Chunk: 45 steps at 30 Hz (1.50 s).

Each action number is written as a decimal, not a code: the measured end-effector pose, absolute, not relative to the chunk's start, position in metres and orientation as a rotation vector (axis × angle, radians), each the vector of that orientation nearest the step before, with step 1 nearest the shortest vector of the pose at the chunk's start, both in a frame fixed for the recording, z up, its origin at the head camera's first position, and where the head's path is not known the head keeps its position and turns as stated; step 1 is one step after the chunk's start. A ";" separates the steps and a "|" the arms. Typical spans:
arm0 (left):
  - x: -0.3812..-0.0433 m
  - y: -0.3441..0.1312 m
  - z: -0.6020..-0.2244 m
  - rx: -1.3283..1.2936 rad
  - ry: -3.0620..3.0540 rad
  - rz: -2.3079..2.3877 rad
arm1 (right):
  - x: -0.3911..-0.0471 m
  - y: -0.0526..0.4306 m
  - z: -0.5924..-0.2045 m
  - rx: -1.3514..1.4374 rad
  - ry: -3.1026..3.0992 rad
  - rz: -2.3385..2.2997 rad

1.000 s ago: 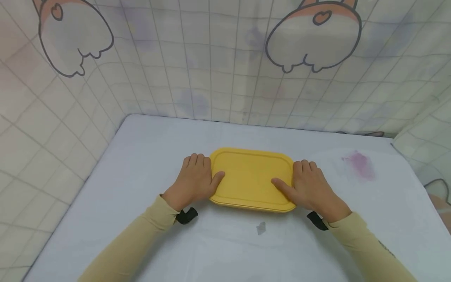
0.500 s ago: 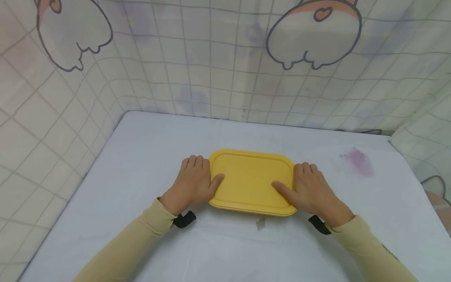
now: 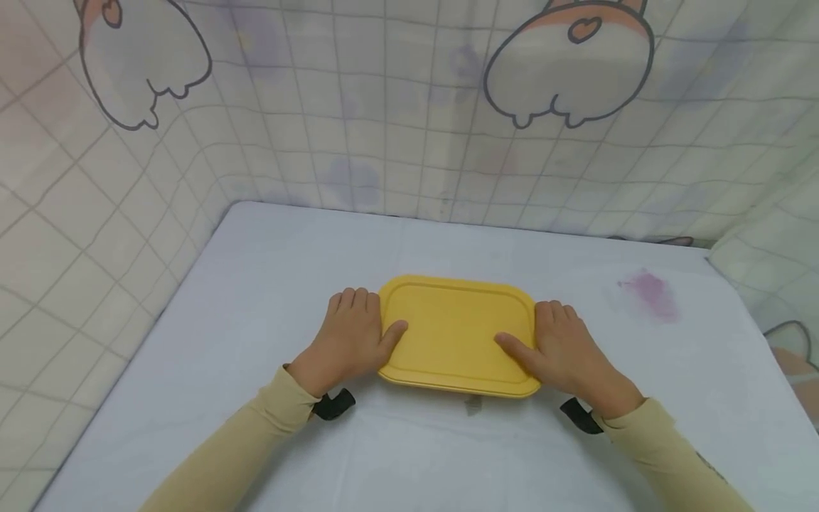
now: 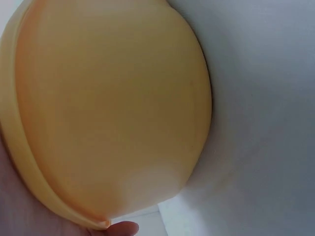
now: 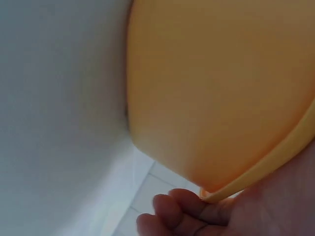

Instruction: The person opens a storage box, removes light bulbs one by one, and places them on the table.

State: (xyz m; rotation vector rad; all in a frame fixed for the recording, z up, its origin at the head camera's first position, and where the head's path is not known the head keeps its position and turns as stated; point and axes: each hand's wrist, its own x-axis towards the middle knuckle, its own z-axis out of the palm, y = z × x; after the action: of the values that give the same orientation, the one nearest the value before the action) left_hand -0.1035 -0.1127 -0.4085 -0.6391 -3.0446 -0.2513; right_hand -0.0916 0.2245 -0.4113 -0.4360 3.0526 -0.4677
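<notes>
A yellow lidded plastic box, oblong with rounded corners, stands on the white table with its lid up. My left hand grips its left end, thumb over the lid's edge and fingers around the side. At the other end my right hand holds the rim likewise, its thumb lying on the lid. In the left wrist view the box's smooth wall fills much of the picture, with a fingertip just under the rim. Curled fingers show beneath the rim in the right wrist view. The box's inside is hidden.
A small grey patch on the white table peeks out at the box's near edge. Farther right is a pink stain. A checked curtain hangs along the back and sides. Part of another person shows at the right edge.
Both hands have drawn the yellow box slightly towards the person. Its near edge now covers part of the grey patch, which was fully in sight before. The grip looks the same.
</notes>
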 end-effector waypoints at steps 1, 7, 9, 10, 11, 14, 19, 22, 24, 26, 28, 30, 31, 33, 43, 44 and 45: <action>-0.105 -0.113 -0.409 -0.632 -3.067 -0.259 | -0.092 0.224 -0.412 -0.420 3.041 -0.499; -0.112 -0.115 -0.408 -0.622 -3.118 -0.257 | -0.094 0.229 -0.412 -0.376 2.998 -0.574; -0.114 -0.117 -0.407 -0.620 -3.119 -0.248 | -0.095 0.232 -0.411 -0.373 2.960 -0.612; -0.115 -0.117 -0.407 -0.613 -3.120 -0.263 | -0.095 0.234 -0.410 -0.367 2.934 -0.641; -0.116 -0.118 -0.407 -0.600 -3.118 -0.293 | -0.095 0.236 -0.410 -0.356 2.905 -0.673; -0.120 -0.122 -0.412 -0.559 -3.086 -0.464 | -0.093 0.241 -0.410 -0.293 2.821 -0.784; -0.124 -0.133 -0.424 -0.471 -3.024 -0.877 | -0.090 0.247 -0.412 -0.191 2.744 -0.958; -0.128 -0.139 -0.427 -0.422 -3.038 -1.132 | -0.090 0.252 -0.411 -0.133 2.682 -1.088; -0.131 -0.143 -0.429 -0.383 -3.057 -1.320 | -0.090 0.256 -0.410 -0.095 2.617 -1.191; -0.134 -0.146 -0.429 -0.351 -3.059 -1.504 | -0.091 0.260 -0.409 -0.059 2.530 -1.305; -0.136 -0.148 -0.429 -0.309 -3.041 -1.676 | -0.092 0.263 -0.409 -0.039 2.453 -1.401; -0.138 -0.148 -0.428 -0.275 -3.012 -1.812 | -0.092 0.264 -0.409 -0.041 2.382 -1.476; -0.138 -0.148 -0.428 -0.259 -2.999 -1.862 | -0.092 0.265 -0.409 -0.039 2.361 -1.492; -0.139 -0.147 -0.427 -0.215 -2.980 -1.943 | -0.093 0.267 -0.409 -0.037 2.329 -1.515; -0.144 -0.155 -0.426 -0.118 -2.862 -2.266 | -0.099 0.270 -0.414 -0.052 2.195 -1.660; -0.144 -0.157 -0.426 -0.124 -2.859 -2.281 | -0.100 0.270 -0.415 -0.061 2.173 -1.682; -0.145 -0.158 -0.426 -0.130 -2.854 -2.296 | -0.101 0.270 -0.416 -0.072 2.143 -1.710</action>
State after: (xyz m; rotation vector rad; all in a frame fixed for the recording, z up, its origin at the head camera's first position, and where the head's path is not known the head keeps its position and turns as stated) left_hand -0.1449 -0.1583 -0.4261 -0.1302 -2.8540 -2.2958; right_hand -0.1014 0.2704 -0.4164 -0.0716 2.1431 -1.7099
